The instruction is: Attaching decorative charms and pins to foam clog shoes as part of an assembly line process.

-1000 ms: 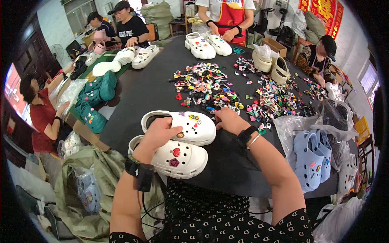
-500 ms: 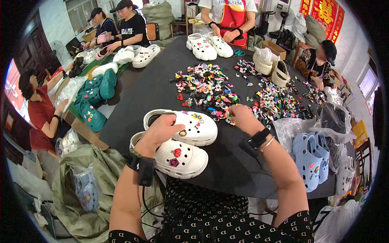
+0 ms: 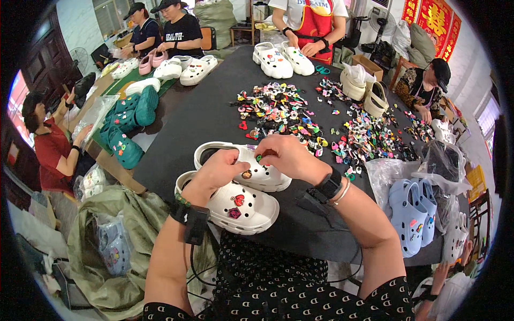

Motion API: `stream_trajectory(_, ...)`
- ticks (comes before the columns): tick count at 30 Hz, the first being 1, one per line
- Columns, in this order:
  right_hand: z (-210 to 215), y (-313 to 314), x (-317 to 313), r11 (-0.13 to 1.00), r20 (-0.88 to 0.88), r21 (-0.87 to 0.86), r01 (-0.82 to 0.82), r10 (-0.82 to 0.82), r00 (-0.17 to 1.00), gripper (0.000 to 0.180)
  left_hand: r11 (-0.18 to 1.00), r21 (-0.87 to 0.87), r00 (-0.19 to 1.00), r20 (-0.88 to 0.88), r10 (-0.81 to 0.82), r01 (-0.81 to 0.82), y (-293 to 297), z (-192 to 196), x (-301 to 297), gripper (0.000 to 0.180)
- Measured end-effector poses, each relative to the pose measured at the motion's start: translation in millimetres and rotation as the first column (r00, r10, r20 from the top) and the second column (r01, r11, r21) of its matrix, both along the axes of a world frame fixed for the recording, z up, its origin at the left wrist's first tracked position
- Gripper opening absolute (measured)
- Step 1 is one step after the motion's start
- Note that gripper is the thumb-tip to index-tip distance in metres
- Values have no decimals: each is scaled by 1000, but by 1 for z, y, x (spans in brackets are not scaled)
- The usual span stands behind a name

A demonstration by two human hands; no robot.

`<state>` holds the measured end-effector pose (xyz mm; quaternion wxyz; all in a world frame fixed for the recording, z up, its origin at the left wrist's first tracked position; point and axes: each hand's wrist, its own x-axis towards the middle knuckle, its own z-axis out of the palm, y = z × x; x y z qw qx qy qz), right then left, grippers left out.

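Two white clogs (image 3: 251,214) lie side by side at the table's near edge, toes to the right. The nearer one carries a red charm (image 3: 237,200) and a dark pink charm (image 3: 234,213). My left hand (image 3: 218,170) is closed on the farther clog (image 3: 270,181), gripping it at the edge of its opening, with a brown round charm (image 3: 247,174) by the thumb. Over that clog's upper, my right hand (image 3: 286,156) pinches a small shoe charm (image 3: 259,158), partly green, at the holes. My fingers hide most of this charm and some others on the clog.
Heaps of colourful charms (image 3: 276,107) spread beyond my hands. Light blue clogs (image 3: 409,219) and clear plastic bags (image 3: 391,179) are at the right. A person in a red apron (image 3: 316,32) stands across the table behind white clogs (image 3: 273,61). An olive sack (image 3: 88,241) sits low left.
My right hand has moved left from the charm heap to the farther clog and now pinches a charm there. The left hand keeps its grip on the clog.
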<state>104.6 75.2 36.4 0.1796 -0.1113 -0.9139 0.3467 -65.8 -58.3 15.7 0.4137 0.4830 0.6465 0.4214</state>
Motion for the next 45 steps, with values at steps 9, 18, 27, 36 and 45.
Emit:
stream_trajectory(9, -2, 4, -12, 995, 143, -94, 36, -22, 990, 16, 999, -15, 993, -106, 45, -47, 1, -9, -5, 19)
stream_trajectory(18, -16, 19, -22, 950, 154, 277, 142, -190, 970, 61, 999, 30, 998, 58, 26, -28, 2, -27, -8, 9)
stream_trajectory(27, -14, 15, -38, 998, 320, -5, 61, -57, 946, 70, 998, 51, 959, -279, 43, -30, -2, -9, -2, 29)
stream_trajectory(36, -9, 22, -11, 964, 309, -191, 184, -119, 944, 57, 987, 134, 933, -336, 131, -91, 3, -7, 1, 34)
stream_trajectory(45, -15, 29, 63, 986, 186, -53, 160, -148, 971, 32, 832, 498, 795, -388, 466, -244, -11, -18, 7, 25)
